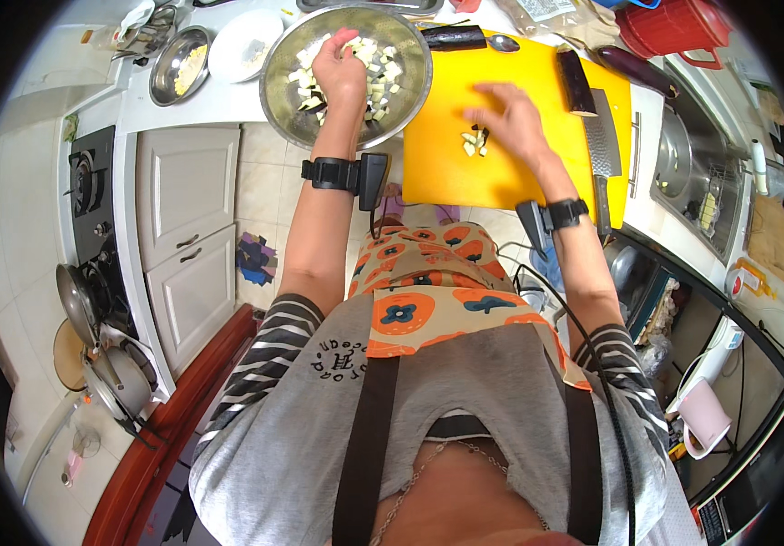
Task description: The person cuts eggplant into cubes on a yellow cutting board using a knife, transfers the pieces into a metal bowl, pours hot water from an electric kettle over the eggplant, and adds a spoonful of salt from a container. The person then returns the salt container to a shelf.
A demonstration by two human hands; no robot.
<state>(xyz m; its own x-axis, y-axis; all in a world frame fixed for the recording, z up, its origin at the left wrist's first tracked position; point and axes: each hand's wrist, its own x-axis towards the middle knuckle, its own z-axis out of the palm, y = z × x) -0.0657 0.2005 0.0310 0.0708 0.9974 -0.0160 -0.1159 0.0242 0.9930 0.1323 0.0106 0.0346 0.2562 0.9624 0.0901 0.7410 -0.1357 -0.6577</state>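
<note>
My left hand (342,70) is over a metal bowl (277,82) of diced eggplant (386,68), its fingers curled and pointing down among the cubes; whether it grips any is hidden. My right hand (511,121) hovers with spread fingers above a yellow cutting board (446,174), beside a small pile of eggplant pieces (476,140). At the board's right lie a cleaver-like kitchen knife (602,143) and a cut eggplant piece (576,82). Another cut eggplant piece (455,37) and a metal spoon (503,43) lie at its far edge.
Left of the large bowl stand a white bowl (228,48) and a small metal bowl (160,78) with yellowish chopped food. A whole eggplant (630,67) and a red container (668,31) are at the far right, near the sink (712,232). A gas hob (81,143) is at left.
</note>
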